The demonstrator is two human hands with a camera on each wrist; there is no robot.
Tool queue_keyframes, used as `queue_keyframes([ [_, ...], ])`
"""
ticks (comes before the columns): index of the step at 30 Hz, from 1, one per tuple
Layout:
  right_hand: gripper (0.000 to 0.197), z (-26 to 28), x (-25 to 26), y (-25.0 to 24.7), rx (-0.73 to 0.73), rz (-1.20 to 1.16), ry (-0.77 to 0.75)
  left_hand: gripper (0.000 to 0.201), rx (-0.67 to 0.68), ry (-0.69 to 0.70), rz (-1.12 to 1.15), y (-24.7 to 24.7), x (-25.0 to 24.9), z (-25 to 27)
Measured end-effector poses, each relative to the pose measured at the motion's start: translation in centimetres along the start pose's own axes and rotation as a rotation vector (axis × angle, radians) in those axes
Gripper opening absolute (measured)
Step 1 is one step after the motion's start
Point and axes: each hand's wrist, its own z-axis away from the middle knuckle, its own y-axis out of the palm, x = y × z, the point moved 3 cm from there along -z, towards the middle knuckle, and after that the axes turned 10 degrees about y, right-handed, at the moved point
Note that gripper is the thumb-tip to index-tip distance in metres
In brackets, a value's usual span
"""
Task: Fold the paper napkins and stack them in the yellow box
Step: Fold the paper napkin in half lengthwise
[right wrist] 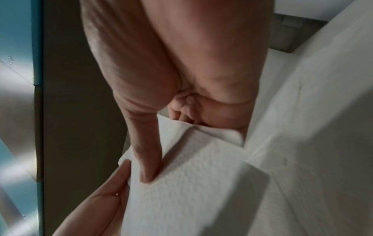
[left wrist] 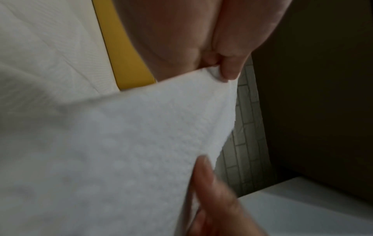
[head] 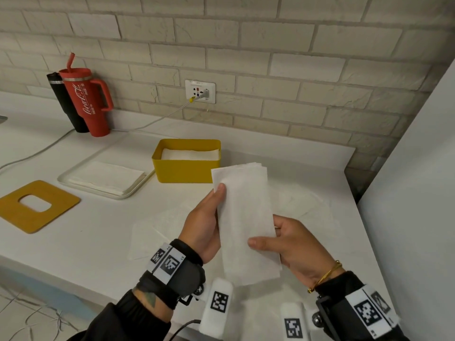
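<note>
A white paper napkin (head: 246,217), folded into a long strip, is held upright above the counter in both hands. My left hand (head: 209,217) grips its left edge, thumb tip near the top. My right hand (head: 283,242) pinches the lower right part, thumb lying across the front. The left wrist view shows the napkin (left wrist: 141,143) pinched at its edge. In the right wrist view my thumb presses on the napkin (right wrist: 191,183). The yellow box (head: 186,166) stands just behind, with folded white napkins inside. More flat napkins (head: 157,230) lie on the counter under my hands.
A white tray (head: 73,185) with a stack of unfolded napkins sits left of the box. A yellow lid with a cut-out (head: 37,205) lies at the far left. A red tumbler (head: 86,102) and a black bottle (head: 61,102) stand by the brick wall. A cable (head: 152,121) runs from the wall socket.
</note>
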Motion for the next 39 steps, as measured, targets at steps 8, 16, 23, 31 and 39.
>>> queue_keyframes([
  [8,0.024,-0.3,-2.8,-1.7,-0.232,0.284,0.059,0.036,-0.016,0.010,0.013,-0.4,-0.4,-0.3],
  [16,0.038,-0.6,-0.1,0.1,-0.057,0.041,-0.058,0.047,0.006,-0.008,-0.056,-0.4,0.0,-0.4],
  [23,0.031,-1.8,-3.2,1.4,0.040,0.013,0.091,0.039,0.002,-0.002,-0.092,-2.6,1.8,0.9],
  [31,0.009,-1.7,-2.3,-3.5,-0.002,0.401,0.250,0.037,-0.142,0.095,-0.057,-6.2,-0.5,0.8],
  [39,0.051,-12.7,1.7,-7.9,-0.237,1.173,0.170,0.036,-0.213,0.083,-0.070,-7.3,-0.7,2.2],
])
